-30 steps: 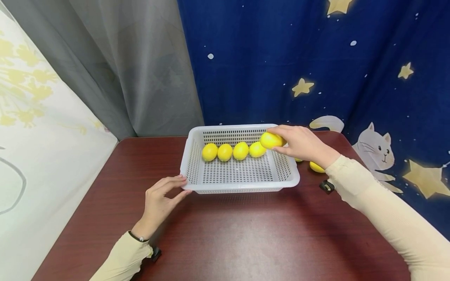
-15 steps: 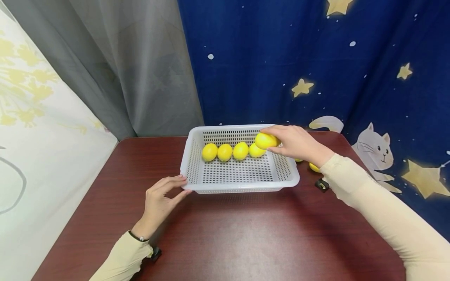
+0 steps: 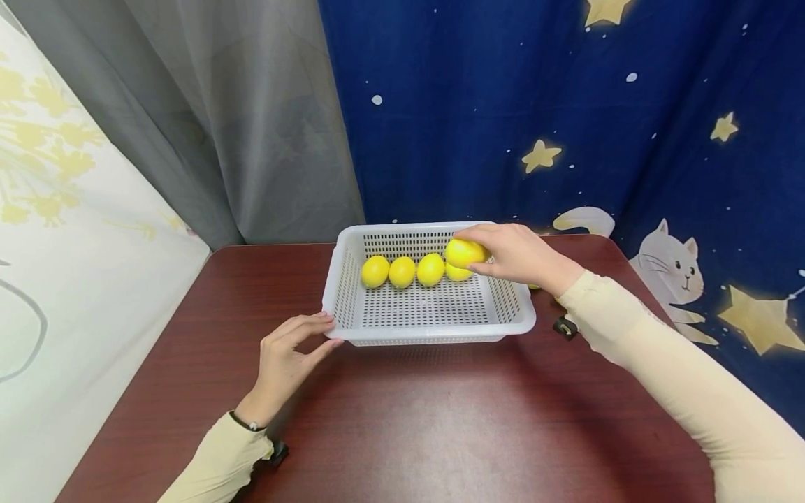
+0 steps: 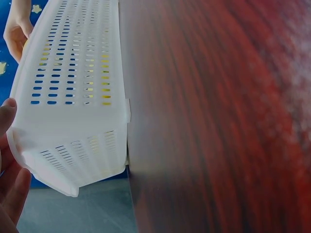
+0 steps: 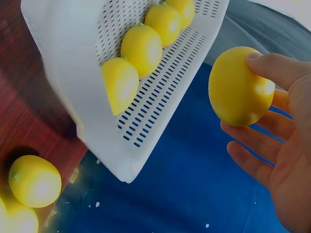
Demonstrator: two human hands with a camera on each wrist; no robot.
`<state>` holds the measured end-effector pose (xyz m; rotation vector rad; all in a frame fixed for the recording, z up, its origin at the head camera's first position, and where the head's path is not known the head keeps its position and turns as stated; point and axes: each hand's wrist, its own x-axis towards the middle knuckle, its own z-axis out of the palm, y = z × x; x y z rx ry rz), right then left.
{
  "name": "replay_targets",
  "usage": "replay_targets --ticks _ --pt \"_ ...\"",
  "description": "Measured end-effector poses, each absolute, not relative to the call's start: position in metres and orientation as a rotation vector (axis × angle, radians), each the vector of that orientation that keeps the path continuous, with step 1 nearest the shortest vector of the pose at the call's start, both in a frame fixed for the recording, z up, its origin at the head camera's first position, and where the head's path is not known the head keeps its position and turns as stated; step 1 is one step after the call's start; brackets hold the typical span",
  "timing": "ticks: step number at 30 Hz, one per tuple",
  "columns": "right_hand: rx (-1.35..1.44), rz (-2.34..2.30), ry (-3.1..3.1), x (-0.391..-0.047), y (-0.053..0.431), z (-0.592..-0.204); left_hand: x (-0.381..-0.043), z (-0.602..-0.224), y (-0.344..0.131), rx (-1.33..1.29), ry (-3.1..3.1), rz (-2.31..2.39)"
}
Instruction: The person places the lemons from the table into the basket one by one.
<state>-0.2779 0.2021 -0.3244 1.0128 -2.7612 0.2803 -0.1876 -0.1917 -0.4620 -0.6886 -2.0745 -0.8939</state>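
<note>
My right hand (image 3: 518,257) pinches a yellow lemon (image 3: 464,253) between thumb and fingers, holding it above the right half of a white plastic basket (image 3: 428,330). Inside, several lemons (image 3: 402,272) line up in a row from left to right; the rightmost is partly covered by the held one in the head view. In the right wrist view the held lemon (image 5: 238,87) shows nearly whole, with the thumb on its upper side. At the basket's near left corner my left hand (image 3: 286,360) grips the rim, fingers on top and thumb at the front.
More lemons (image 5: 35,181) lie on the dark red wooden table (image 3: 428,419), right of the basket and mostly hidden by the right arm in the head view. Behind the table hang a grey curtain (image 3: 270,126) and a blue starry curtain (image 3: 453,126).
My right hand has moved left with the lemon, which now overlaps the rightmost lemon of the row. The left hand and the basket have stayed put.
</note>
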Motion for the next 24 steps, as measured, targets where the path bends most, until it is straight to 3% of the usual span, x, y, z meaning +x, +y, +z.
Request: replay_targets --ticks 24 --pt "1.102 0.280 -2.741 -0.290 0.175 -0.323 -0.186 -0.458 -0.188 -0.713 -2.045 -0.921"
